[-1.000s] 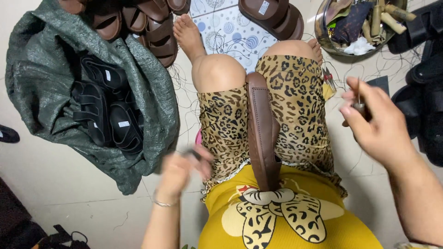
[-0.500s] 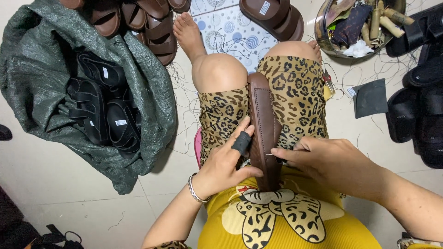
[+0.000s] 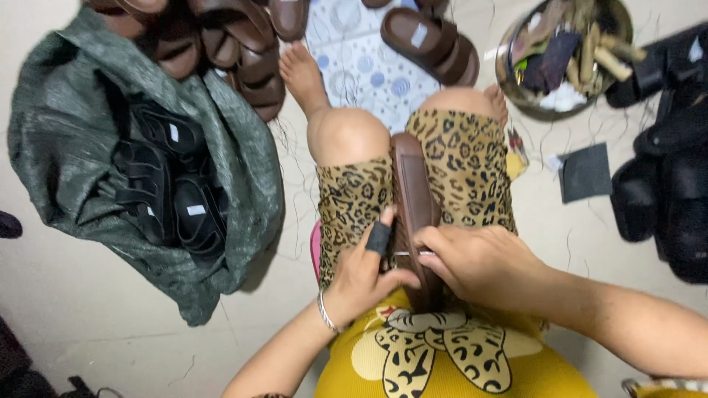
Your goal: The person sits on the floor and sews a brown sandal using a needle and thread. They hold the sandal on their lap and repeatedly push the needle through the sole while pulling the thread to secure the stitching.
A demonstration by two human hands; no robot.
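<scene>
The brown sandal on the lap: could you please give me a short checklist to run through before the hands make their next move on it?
1. Brown sandal lies steady along the lap, between the knees: ok.
2. Left hand braces the sandal's side, its black-wrapped finger against the edge: ok.
3. Right hand grips the sandal near the body: ok.
4. Small metal piece between the hands is seated properly: cannot tell, mostly hidden by the fingers.
5. Metal bowl of supplies stands past the right knee: ok.
6. Loose threads on the floor stay off the sandal: cannot tell.
</scene>
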